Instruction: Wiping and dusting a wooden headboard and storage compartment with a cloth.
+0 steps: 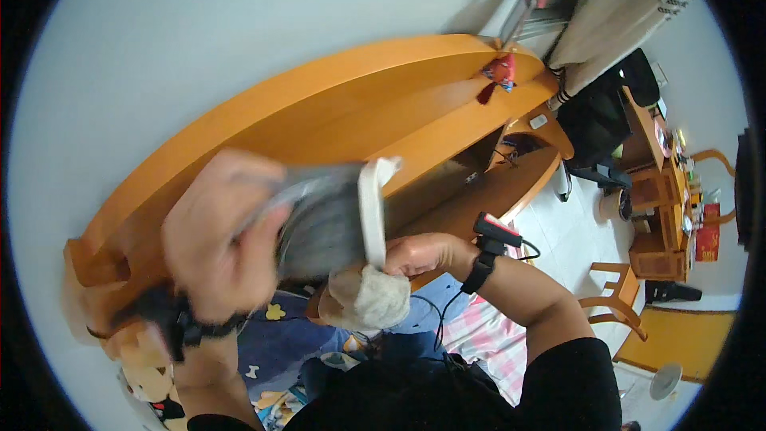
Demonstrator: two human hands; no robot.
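My left hand (224, 233), blurred, pinches one side of a dark grey, partly see-through pouch-like item (326, 215). A white band (372, 215) runs along its opposite edge. At that edge, beside the band, is my right hand (416, 254), its fingers curled; they appear to grip the band, though the fingertips are partly hidden. Just below hangs a beige fuzzy item (374, 299), touching or very near my right hand. Whether it joins the grey item I cannot tell. Black straps with small devices and cables circle both wrists.
A long orange wooden headboard with shelves (335, 84) stands against the wall before me. Below lie a dark blue patterned blanket (281, 341) and a pink checked sheet (488, 341). Plush toys (149, 383) sit at left. A wooden chair (616, 296) and desk (661, 251) stand at right.
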